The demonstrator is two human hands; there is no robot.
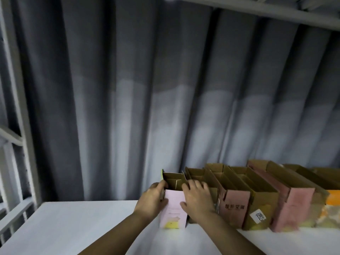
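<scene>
1. Two hands are seen on one pink box (pixel 174 208), which stands upright on the white shelf (pixel 73 227) with its top flaps open and its brown inside showing.
2. The pink box is gripped at its left side by the left hand (pixel 152 197): the fingers are curled over the upper left edge and the thumb is laid on the pink front.
3. Its right side is held by the right hand (pixel 197 197), with the fingers bent over the upper right edge and the thumb pressed to the front face.
4. Just right of the pink box, a row of open cardboard boxes is lined up, side against side.
5. Nearest to the pink box in that row, a box with dark printed characters (pixel 234 205) is found; whether the two touch cannot be told, since the gap is hidden by the right hand.
6. Further right of the pink box, a brown box with a white label (pixel 261 208), a taller dusty-pink box (pixel 294 208) and an orange-fronted box (pixel 331 205) are placed.
7. Behind the pink box, a grey pleated curtain (pixel 128 107) is hung.
8. Well to the left of the pink box, a pale metal frame (pixel 16 107) is seen.
</scene>
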